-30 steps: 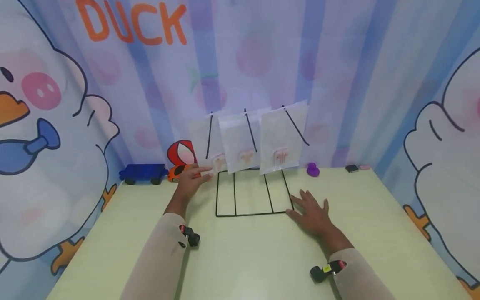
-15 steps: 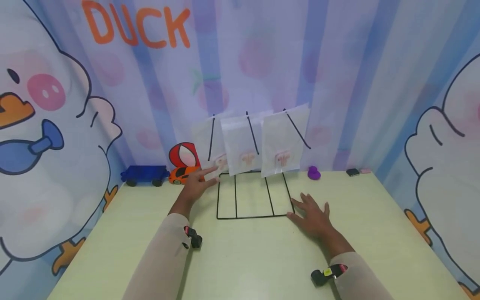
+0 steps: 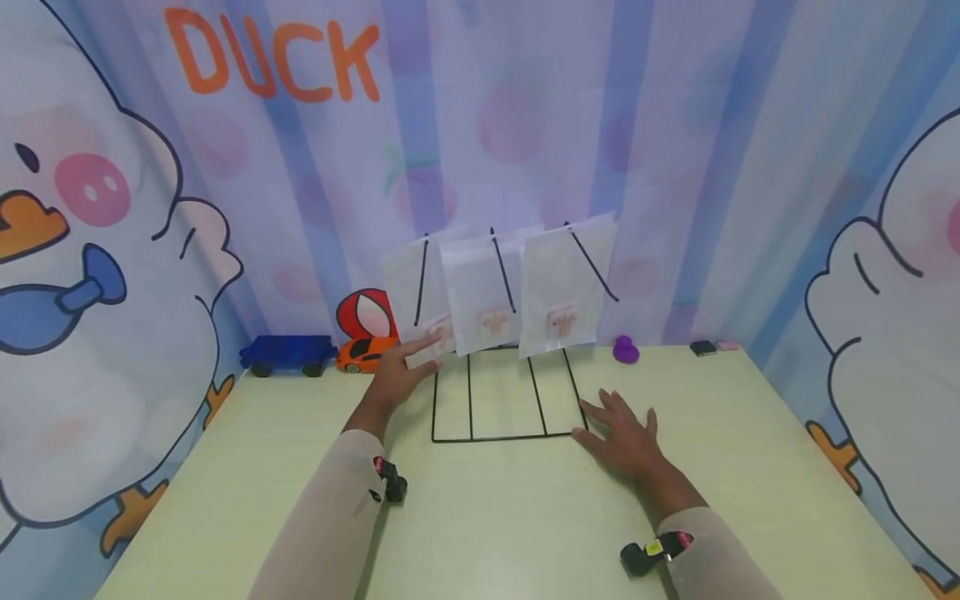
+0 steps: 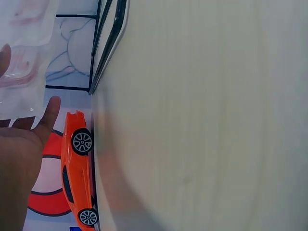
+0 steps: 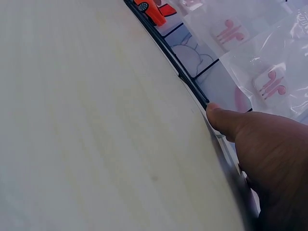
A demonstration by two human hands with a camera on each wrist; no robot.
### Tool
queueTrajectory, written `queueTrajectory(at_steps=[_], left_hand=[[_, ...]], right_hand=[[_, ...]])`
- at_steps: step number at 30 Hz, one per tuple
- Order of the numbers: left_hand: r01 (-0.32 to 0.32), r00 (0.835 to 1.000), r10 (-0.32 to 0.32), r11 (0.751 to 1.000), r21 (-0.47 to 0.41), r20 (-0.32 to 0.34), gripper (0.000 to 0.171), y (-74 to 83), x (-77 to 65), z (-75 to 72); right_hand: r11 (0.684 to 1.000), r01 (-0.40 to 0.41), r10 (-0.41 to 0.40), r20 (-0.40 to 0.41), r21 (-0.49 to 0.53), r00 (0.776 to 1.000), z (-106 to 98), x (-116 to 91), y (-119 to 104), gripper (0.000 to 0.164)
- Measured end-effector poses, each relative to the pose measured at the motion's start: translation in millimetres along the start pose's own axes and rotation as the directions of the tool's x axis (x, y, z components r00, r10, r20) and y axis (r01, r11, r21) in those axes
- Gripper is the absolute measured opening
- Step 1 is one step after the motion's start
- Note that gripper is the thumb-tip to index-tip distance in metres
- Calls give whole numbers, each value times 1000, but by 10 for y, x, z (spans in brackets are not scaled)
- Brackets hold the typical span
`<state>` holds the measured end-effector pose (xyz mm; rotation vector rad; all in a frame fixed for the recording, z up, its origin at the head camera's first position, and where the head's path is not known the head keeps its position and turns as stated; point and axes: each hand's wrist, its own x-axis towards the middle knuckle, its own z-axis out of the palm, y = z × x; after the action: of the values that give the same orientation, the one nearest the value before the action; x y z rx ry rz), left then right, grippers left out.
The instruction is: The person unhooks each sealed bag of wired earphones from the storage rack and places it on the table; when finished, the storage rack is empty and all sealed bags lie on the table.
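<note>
A black wire display rack (image 3: pixel 487 438) stands against the backdrop, its base frame flat on the table. On its hooks hang three translucent white bags: a left bag (image 3: pixel 405 283), a middle bag (image 3: pixel 476 275) and a right bag (image 3: pixel 558 275). Pink earphone shapes show low on them, clearest on the right bag in the right wrist view. My left hand (image 3: pixel 393 375) is at the left bag's lower edge, fingers extended; one fingertip overlaps its front and other fingers lie partly behind it. My right hand (image 3: pixel 626 437) has spread fingers, its thumb tip touching the base's front right corner.
Left of the rack sit an orange toy car (image 3: pixel 363 356) and a blue toy truck (image 3: pixel 287 355), with a red-and-white shape (image 3: pixel 367 312) behind. To the right stand a small purple duck-like figure (image 3: pixel 626 350), a black block (image 3: pixel 702 348) and a pink block (image 3: pixel 727 345).
My left hand has moved slightly right and its fingers now overlap the left bag's lower part more. My right hand stays at the base corner. The head view has shifted slightly.
</note>
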<state>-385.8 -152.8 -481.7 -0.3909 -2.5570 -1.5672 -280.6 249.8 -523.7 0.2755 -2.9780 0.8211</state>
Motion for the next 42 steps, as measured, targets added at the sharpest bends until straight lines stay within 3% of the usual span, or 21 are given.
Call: queueTrajectory(at_steps=[10,18,25,30,35,39,42], left_hand=[[-56,991,53,998,-18,-119,48,-25,-118,-15],[-199,954,196,980,10,-225,39,39,-236,-64],[-236,929,246,969,72,-276,38,68,-385,-121],[-263,919,284,958,112,-272,37,122,-496,-149],[-262,924,288,956,131,-253,37,200,-615,-166],[-182,944,208,976,122,-254,37,306,-719,-174],[-149,950,174,983,112,-260,36,367,-782,-180]], right_hand=[[1000,-4,4,7,-7,1000,-5,10,11,66],[1000,-9,9,7,0,1000,2,16,37,67],[1000,-6,6,9,-3,1000,23,5,68,67],[1000,-4,4,1,-8,1000,26,16,72,67],[1000,-14,14,14,-8,1000,29,14,58,67],[1000,-11,11,8,-8,1000,28,14,52,67],[1000,-14,14,7,-12,1000,27,13,57,67]])
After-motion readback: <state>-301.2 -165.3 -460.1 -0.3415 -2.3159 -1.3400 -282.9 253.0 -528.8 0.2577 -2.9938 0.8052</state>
